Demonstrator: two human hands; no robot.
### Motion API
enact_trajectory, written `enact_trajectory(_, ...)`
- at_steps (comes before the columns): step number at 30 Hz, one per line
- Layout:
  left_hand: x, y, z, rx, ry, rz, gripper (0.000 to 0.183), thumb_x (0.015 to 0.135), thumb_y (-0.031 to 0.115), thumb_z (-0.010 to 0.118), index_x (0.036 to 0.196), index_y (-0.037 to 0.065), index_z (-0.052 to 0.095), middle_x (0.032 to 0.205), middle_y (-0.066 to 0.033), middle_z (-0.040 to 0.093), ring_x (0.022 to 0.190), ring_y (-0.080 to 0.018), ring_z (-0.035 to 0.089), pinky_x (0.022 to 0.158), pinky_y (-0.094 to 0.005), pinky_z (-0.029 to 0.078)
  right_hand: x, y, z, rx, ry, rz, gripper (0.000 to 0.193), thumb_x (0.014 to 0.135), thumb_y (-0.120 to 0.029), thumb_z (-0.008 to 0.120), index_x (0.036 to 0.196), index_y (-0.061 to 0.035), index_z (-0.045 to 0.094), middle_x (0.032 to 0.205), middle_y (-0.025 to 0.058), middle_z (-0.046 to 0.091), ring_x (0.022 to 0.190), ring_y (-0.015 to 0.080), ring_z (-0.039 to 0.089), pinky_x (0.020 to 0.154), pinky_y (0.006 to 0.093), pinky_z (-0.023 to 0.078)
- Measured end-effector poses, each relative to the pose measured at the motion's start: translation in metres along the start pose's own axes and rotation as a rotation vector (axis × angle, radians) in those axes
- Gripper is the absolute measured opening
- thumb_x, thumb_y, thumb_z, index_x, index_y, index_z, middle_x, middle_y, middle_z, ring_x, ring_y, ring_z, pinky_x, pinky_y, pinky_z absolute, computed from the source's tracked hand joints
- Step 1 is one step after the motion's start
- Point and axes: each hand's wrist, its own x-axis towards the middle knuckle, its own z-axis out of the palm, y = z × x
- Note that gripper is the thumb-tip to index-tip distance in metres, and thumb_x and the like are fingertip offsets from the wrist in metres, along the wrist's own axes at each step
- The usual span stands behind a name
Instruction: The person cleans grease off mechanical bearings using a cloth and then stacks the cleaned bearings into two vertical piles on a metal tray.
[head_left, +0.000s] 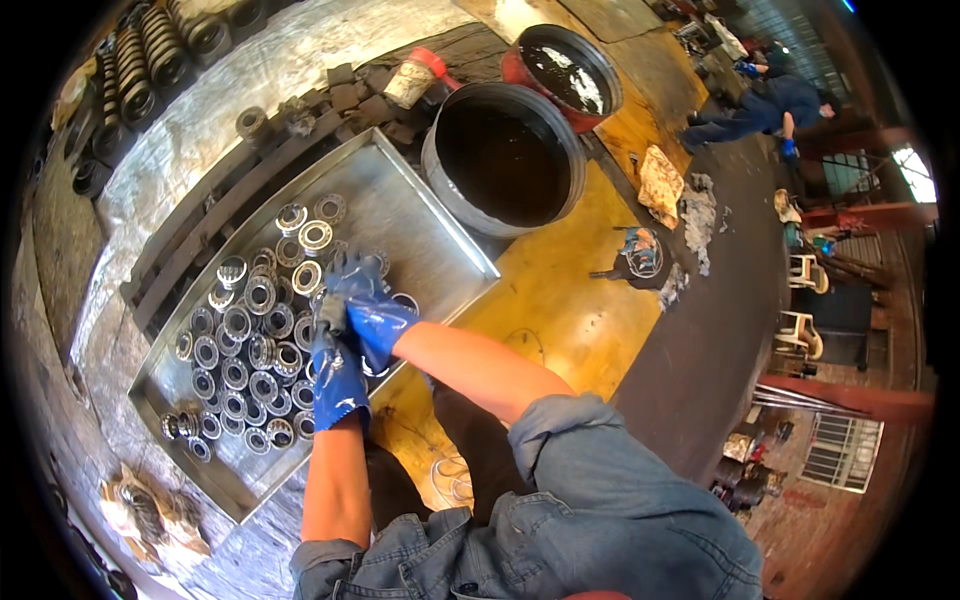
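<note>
My two hands, in wet blue rubber gloves with darker, dirty fingers, are close together over the right side of a shallow metal tray (440,215). The tray bears many ring-shaped roller bearings (237,322), shiny with oil, some stacked. My left hand (340,375) is nearer me, its greyish fingers curled in against the other glove. My right hand (365,298) lies just beyond it, fingers bent down among the bearings. Whatever the fingers hold is hidden beneath the gloves. One bearing (404,303) shows beside my right glove.
Beyond the tray stand a large drum of dark liquid (435,165) and a red-sided drum (515,70). A red-handled container (408,84) sits near them. Coil springs (160,40) lie far left. A crumpled rag (660,187) is on the right. A person in dark clothes (770,108) bends farther off.
</note>
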Motion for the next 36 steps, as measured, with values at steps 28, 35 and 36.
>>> enact_trajectory(28,-0.060,0.015,0.008,-0.052,0.116,-0.287,0.050,0.102,0.033,0.057,0.144,0.005,0.057,0.146,-0.0148,0.058,0.134,-0.0270,0.054,0.116,-0.0398,0.041,-0.032,-0.064,0.066,0.552,0.585,-0.021,0.019,0.097,-0.017,0.057,0.110,-0.0038,0.063,0.097,0.0122,0.065,0.088,0.0250,0.064,0.076,0.0362,0.053)
enact_trajectory(35,-0.012,0.007,0.059,-0.078,-0.080,-0.098,0.032,0.106,0.021,0.050,0.134,0.007,0.054,0.114,-0.0109,0.057,0.111,-0.0263,0.055,0.103,-0.0350,0.044,-0.039,-0.116,-0.008,-0.133,0.795,-0.007,0.023,0.099,-0.018,0.060,0.118,-0.0045,0.064,0.100,0.0105,0.068,0.088,0.0212,0.065,0.077,0.0328,0.053)
enact_trajectory(36,-0.003,0.012,0.071,-0.075,-0.103,-0.096,0.033,0.106,0.022,0.050,0.136,0.008,0.053,0.117,-0.0111,0.056,0.113,-0.0263,0.054,0.104,-0.0356,0.043,-0.046,-0.120,-0.023,-0.218,0.834,-0.021,0.024,0.099,-0.018,0.061,0.119,-0.0046,0.064,0.100,0.0103,0.069,0.088,0.0207,0.065,0.077,0.0323,0.053)
